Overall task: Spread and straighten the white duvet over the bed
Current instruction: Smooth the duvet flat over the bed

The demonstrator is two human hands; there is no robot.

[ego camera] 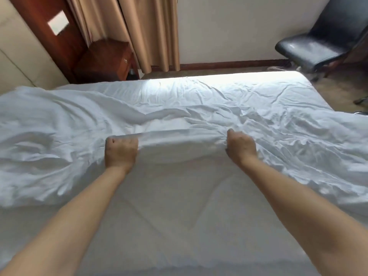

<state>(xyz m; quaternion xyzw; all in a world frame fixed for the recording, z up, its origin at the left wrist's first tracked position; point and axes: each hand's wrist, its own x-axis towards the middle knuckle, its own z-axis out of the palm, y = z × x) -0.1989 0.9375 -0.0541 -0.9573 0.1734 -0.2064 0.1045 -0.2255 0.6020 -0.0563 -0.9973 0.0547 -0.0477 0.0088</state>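
Spreading step in progress — left hand (121, 151) and right hand (241, 147) are each clenched round a raised fold of the white duvet (179, 108), which lies rumpled across the bed (294, 76) between the hands and the far bed edge. Both arms reach out nearly straight over the smoother cloth nearest the camera, fists knuckles-up and well apart along the fold. Next move probably calls for an even two-handed pull on that fold — keeping it level, then smoothing the wrinkles beyond.
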